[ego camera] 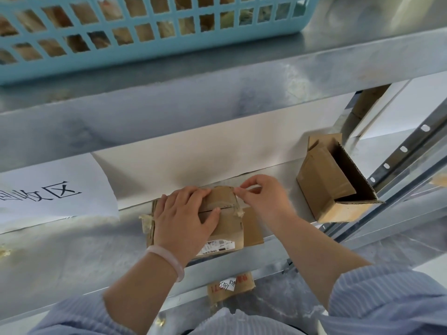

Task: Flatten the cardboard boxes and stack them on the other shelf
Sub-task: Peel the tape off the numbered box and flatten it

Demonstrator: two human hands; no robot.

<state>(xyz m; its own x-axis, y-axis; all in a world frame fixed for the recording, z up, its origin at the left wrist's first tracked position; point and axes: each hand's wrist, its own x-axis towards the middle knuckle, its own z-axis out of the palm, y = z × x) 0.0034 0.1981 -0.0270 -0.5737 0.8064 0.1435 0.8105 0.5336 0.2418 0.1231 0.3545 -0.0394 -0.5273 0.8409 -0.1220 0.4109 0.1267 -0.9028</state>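
I think most of the job is left. My left hand (186, 213) presses flat, fingers straight, on the small box (227, 228) on the shelf (72, 257). My right hand (263, 197) pinches its tape (244, 188). The open box (324, 184) beside it is not flat yet. One flat piece (229, 285) lies below; its tag says 5391. The sign (53, 194) shows 收区.

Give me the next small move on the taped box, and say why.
Probably pull the tape off the box: the right hand pinches its loose end, the left hand presses the box down, and the top seam is taped shut, so it cannot flatten yet.
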